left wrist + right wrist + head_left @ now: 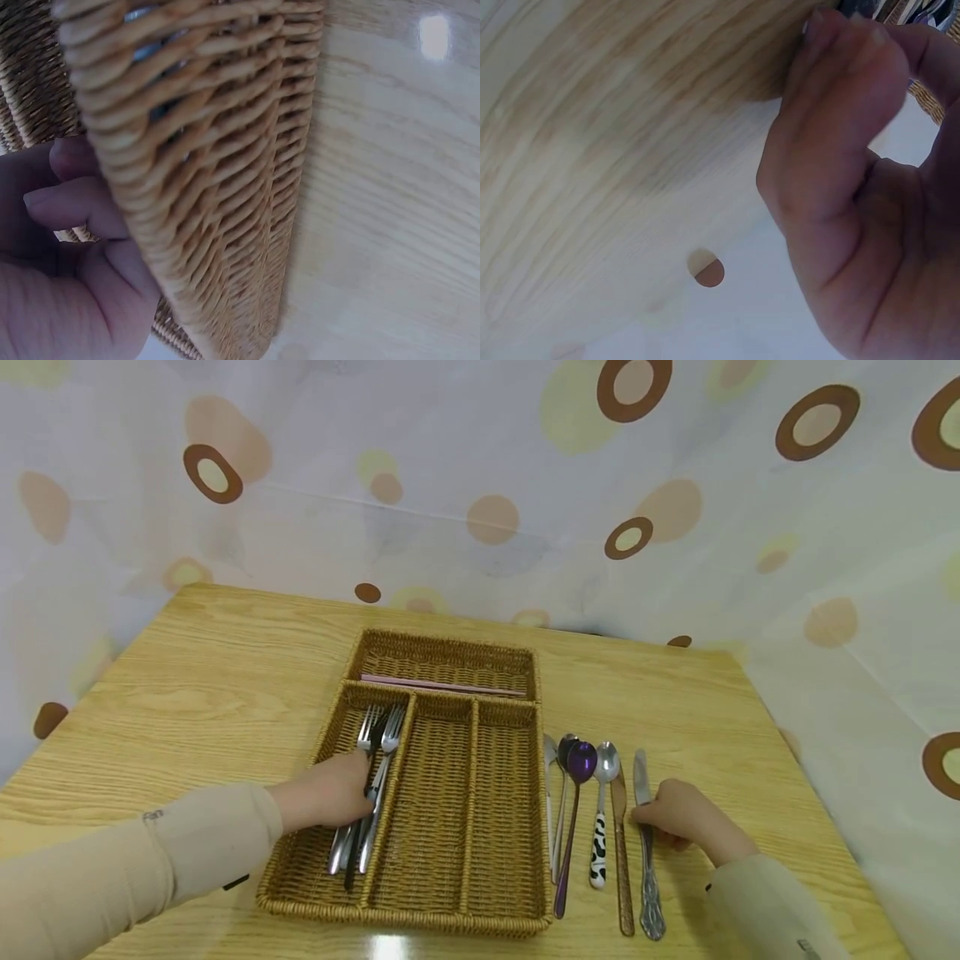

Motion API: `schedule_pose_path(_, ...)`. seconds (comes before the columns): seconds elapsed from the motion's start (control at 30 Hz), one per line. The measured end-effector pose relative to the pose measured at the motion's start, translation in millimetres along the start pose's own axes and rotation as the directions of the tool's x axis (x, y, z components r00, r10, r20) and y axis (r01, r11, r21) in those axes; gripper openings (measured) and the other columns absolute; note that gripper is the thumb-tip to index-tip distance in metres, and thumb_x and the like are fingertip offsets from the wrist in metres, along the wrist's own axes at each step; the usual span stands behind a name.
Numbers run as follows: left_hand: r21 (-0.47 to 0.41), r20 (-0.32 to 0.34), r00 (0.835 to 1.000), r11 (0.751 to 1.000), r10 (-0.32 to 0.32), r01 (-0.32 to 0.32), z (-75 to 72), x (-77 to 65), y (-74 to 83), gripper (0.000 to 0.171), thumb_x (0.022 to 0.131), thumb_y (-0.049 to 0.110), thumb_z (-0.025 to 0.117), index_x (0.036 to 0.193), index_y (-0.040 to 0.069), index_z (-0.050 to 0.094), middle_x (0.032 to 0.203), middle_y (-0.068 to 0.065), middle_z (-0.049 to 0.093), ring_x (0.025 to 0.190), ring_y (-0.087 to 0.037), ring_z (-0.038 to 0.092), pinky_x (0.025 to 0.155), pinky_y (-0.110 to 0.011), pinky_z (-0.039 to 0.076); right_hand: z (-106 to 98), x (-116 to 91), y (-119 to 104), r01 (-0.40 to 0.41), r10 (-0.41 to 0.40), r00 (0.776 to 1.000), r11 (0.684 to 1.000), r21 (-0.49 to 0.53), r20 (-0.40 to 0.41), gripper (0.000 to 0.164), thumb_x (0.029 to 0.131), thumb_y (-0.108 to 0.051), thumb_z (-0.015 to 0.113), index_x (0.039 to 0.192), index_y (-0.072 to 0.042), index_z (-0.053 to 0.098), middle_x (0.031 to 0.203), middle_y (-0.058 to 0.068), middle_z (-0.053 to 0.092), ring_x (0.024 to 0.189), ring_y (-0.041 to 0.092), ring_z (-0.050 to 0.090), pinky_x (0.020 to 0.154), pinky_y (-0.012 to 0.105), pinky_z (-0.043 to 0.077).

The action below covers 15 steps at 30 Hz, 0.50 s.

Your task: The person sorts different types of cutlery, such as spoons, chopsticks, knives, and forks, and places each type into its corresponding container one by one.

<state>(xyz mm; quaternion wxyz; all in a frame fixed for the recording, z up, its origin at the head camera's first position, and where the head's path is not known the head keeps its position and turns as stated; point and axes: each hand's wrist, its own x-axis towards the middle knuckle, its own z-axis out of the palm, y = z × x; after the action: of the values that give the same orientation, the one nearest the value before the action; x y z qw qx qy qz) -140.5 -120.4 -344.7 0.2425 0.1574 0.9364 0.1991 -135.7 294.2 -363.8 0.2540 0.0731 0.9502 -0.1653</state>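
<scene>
In the head view my left hand (337, 789) reaches into the left compartment of a wicker cutlery basket (468, 810). Its thumb and fingers lie around a black fork (357, 852) among silver forks (391, 735); the contact is partly hidden. The left wrist view shows curled fingers (82, 202) behind the basket's wall. On the table to the right, my right hand (678, 814) pinches a silver table knife (649, 885) with an ornate handle near where blade and handle meet. Curled fingers (840, 97) fill the right wrist view.
Between basket and right hand lie a brown-handled knife (621, 843), a spoon with a black-and-white handle (600, 827), a purple spoon (573, 810) and other spoons. Pink chopsticks (442, 684) lie in the back compartment. A spotted sheet (450, 460) hangs behind the wooden table (225, 693).
</scene>
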Motion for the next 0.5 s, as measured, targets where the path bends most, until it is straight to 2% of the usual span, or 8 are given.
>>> schedule_pose_path(0.1, -0.005, -0.024, 1.0, 1.0, -0.004, 0.004, -4.7, -2.7, -0.8, 0.047, 0.083, 0.014, 0.062, 0.113, -0.019, 0.046, 0.077, -0.013, 0.058, 0.061, -0.019, 0.053, 0.056, -0.032, 0.047, 1, 2, -1, -0.007, 0.007, 1.0, 1.0, 0.004, -0.009, 0.027, 0.078, -0.023, 0.062, 0.061, -0.004, 0.053, 0.051, 0.002, 0.05, 0.046, 0.012, 0.047, 0.044, 0.026, 0.045)
schedule_pose_path(0.2, -0.025, -0.045, 0.999, 1.0, -0.004, 0.003, -11.1, -5.2, -1.6, 0.048, 0.084, 0.016, 0.062, 0.114, -0.018, 0.046, 0.086, -0.019, 0.062, 0.06, -0.018, 0.053, 0.058, -0.032, 0.048, 3, 3, -3, -0.023, 0.023, 1.0, 1.0, 0.0, -0.017, 0.026, 0.075, -0.023, 0.063, 0.06, -0.006, 0.051, 0.049, 0.002, 0.049, 0.044, 0.012, 0.045, 0.043, 0.025, 0.043)
schedule_pose_path(0.33, -0.058, -0.059, 0.998, 0.998, -0.008, 0.005, -19.1, -8.4, 0.6, 0.056, 0.086, 0.019, 0.06, 0.123, -0.02, 0.042, 0.11, -0.029, 0.06, 0.06, -0.016, 0.053, 0.063, -0.033, 0.05, 3, 4, -6, -0.042, 0.041, 0.999, 0.999, -0.015, -0.02, 0.025, 0.072, -0.023, 0.062, 0.057, -0.008, 0.05, 0.047, 0.002, 0.048, 0.042, 0.012, 0.045, 0.042, 0.025, 0.043)
schedule_pose_path(0.43, -0.065, -0.06, 0.998, 0.998, -0.011, 0.007, -21.8, -10.3, 3.2, 0.056, 0.087, 0.02, 0.059, 0.124, -0.018, 0.042, 0.116, -0.029, 0.059, 0.061, -0.015, 0.053, 0.066, -0.034, 0.051, 3, 3, -6, -0.052, 0.052, 0.998, 0.998, -0.02, -0.021, 0.024, 0.072, -0.023, 0.061, 0.057, -0.008, 0.05, 0.046, 0.002, 0.048, 0.041, 0.013, 0.045, 0.042, 0.025, 0.042)
schedule_pose_path(0.5, -0.046, -0.063, 0.998, 0.999, -0.007, 0.004, -22.3, -10.6, 4.0, 0.052, 0.087, 0.021, 0.059, 0.121, -0.016, 0.046, 0.113, -0.029, 0.06, 0.065, -0.017, 0.055, 0.069, -0.036, 0.051, 2, 2, -7, -0.058, 0.058, 0.998, 0.998, -0.02, -0.02, 0.024, 0.071, -0.023, 0.061, 0.057, -0.009, 0.049, 0.047, 0.001, 0.047, 0.041, 0.012, 0.043, 0.041, 0.024, 0.04)
